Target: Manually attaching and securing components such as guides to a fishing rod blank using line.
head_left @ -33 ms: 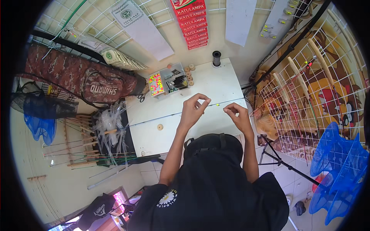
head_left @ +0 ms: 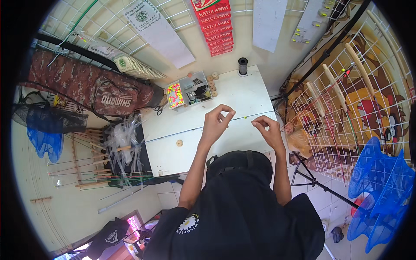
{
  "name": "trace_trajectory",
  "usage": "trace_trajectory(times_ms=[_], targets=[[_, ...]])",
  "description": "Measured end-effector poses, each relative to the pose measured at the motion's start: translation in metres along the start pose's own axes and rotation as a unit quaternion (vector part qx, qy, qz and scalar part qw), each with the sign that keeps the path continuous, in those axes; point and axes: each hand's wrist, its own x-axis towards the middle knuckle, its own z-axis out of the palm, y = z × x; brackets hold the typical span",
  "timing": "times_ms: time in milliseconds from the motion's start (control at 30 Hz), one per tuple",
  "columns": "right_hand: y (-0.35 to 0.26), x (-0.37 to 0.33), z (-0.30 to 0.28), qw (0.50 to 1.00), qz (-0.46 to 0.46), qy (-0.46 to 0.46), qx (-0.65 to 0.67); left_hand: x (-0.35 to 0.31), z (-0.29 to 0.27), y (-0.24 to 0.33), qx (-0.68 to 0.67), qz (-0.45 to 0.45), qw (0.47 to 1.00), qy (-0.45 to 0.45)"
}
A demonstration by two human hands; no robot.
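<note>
Left hand [head_left: 214, 125], right hand [head_left: 270, 129] look pinched, can't tell on what. Tiny yellow-green bead [head_left: 245, 117] between; sloppy pinch might lose it down table seam [head_left: 173, 134] imo.

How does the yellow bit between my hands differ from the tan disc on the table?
The yellow bit is yellow-green; the disc is tan. The bit looks much smaller than the disc. The bit appears between left hand and right hand; the disc, left of both. Both show against the white table.
</note>
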Motion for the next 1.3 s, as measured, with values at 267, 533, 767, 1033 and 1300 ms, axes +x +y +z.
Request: trace_trajectory(times_ms=[267, 533, 767, 1033, 1300], targets=[[0.04, 0.012, -0.032, 0.998, -0.03, 0.029, 0.037, 0.005, 0.005, 0.007, -0.082, 0.008, 0.997, 0.006], [0.071, 0.024, -0.054, 0.999, -0.029, 0.029, 0.03, 0.017, 0.007, 0.006, -0.273, -0.037, 0.961, 0.012], [0.084, 0.031, -0.073, 0.999, -0.031, 0.01, 0.016, 0.031, 0.033, 0.012, -0.47, -0.027, 0.874, 0.116], [0.069, 0.034, -0.086, 0.997, 0.02, -0.017, -0.07, 0.049, 0.106, 0.008, -0.463, 0.019, 0.878, 0.12], [0.066, 0.036, -0.099, 0.991, -0.011, -0.038, -0.131, 0.06, 0.183, -0.008, -0.242, 0.036, 0.969, 0.019]])
